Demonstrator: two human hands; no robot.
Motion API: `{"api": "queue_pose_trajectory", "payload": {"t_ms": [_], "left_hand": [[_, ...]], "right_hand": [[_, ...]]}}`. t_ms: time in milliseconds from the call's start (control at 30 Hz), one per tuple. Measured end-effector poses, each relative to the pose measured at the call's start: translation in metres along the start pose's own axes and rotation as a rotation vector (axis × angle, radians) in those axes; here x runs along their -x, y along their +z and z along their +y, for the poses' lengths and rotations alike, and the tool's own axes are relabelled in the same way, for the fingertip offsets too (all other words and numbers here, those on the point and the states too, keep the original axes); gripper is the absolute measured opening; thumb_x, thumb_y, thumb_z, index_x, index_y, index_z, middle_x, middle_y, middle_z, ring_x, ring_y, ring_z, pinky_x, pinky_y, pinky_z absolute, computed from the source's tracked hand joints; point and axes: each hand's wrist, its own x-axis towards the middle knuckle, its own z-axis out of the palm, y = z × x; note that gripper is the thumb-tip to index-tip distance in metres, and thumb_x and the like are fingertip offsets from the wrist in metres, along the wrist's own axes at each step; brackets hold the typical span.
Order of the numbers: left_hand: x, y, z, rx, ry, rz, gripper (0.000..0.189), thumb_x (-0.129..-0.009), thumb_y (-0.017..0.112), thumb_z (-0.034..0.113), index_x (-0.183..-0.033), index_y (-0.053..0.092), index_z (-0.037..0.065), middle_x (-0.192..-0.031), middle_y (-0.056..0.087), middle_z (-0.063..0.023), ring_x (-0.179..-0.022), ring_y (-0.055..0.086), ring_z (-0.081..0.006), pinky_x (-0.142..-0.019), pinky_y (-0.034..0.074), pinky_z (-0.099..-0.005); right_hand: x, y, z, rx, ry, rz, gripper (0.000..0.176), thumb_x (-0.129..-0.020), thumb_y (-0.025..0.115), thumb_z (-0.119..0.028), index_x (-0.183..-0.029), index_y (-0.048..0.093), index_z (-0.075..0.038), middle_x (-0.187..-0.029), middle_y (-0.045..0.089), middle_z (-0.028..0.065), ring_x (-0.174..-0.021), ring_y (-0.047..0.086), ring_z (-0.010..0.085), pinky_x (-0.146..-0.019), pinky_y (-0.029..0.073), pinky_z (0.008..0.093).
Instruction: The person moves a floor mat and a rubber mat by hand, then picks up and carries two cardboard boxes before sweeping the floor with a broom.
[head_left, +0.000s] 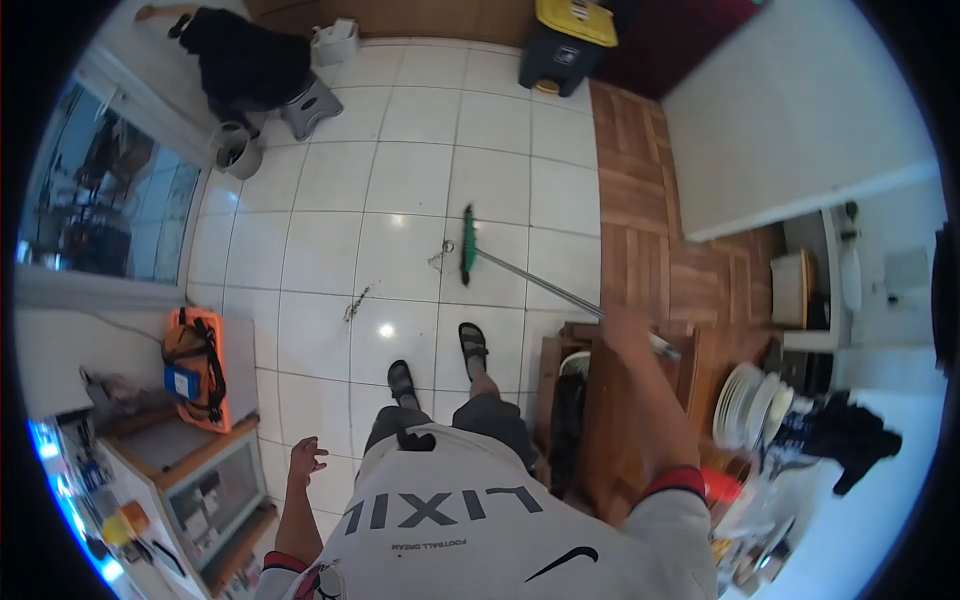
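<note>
My right hand (628, 332) is wrapped round the metal handle (545, 283) of a broom, somewhat blurred. The broom's green head (469, 246) with dark bristles rests on the white tiles ahead of my feet. Just left of the bristles lies a small patch of dark debris (446, 250). Another strip of dirt (355, 303) is on the floor further left and nearer to me. Low at my side hangs my left hand (308, 458), holding nothing, its fingers loosely bent and apart.
A person in dark clothes (250, 65) sits on a grey stool (311, 107) beside a bucket (235, 152). A yellow-lidded bin (568, 45) stands ahead. Wooden furniture (620, 420) is close on my right, stacked plates (742, 405) beyond. An orange-and-black bag (196, 368) is on the left.
</note>
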Motion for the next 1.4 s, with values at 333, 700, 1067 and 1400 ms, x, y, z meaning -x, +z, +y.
{"api": "queue_pose_trajectory", "payload": {"t_ms": [333, 700, 1067, 1400], "left_hand": [[0.105, 0.117, -0.016, 0.204, -0.255, 0.032, 0.035, -0.085, 0.041, 0.017, -0.116, 0.042, 0.001, -0.084, 0.060, -0.0141, -0.051, 0.054, -0.0132, -0.052, 0.051, -0.0299], [0.123, 0.173, -0.015, 0.501, -0.186, 0.173, 0.036, -0.085, 0.041, 0.018, -0.117, 0.041, 0.001, -0.083, 0.060, -0.0154, -0.046, 0.046, -0.0094, -0.055, 0.052, -0.0305], [0.121, 0.216, -0.070, 0.610, -0.308, 0.137, 0.037, -0.084, 0.043, 0.021, -0.115, 0.043, 0.002, -0.080, 0.061, -0.0145, -0.057, 0.053, -0.0135, -0.057, 0.052, -0.0336], [0.148, 0.203, -0.087, 0.598, -0.322, 0.203, 0.037, -0.084, 0.043, 0.022, -0.116, 0.043, 0.002, -0.080, 0.061, -0.0125, -0.046, 0.043, -0.0090, -0.057, 0.051, -0.0298]], "right_hand": [[-0.220, 0.041, 0.080, 0.176, 0.056, 0.090, 0.020, -0.074, 0.051, -0.021, -0.081, 0.066, -0.010, -0.078, 0.063, 0.0096, -0.073, 0.062, 0.0255, -0.054, 0.047, 0.0389], [-0.234, -0.069, -0.201, 0.362, -0.528, 0.133, 0.017, -0.071, 0.052, -0.013, -0.078, 0.067, -0.013, -0.081, 0.064, 0.0045, -0.075, 0.062, 0.0187, -0.052, 0.047, 0.0330], [-0.138, -0.132, 0.003, 0.170, -0.428, 0.250, 0.016, -0.074, 0.048, -0.014, -0.073, 0.062, -0.007, -0.072, 0.060, 0.0145, -0.066, 0.060, 0.0284, -0.055, 0.046, 0.0394], [-0.107, 0.012, -0.004, 0.265, -0.296, -0.066, 0.019, -0.074, 0.047, -0.015, -0.078, 0.062, -0.003, -0.075, 0.061, 0.0156, -0.072, 0.060, 0.0302, -0.061, 0.048, 0.0399]]}}
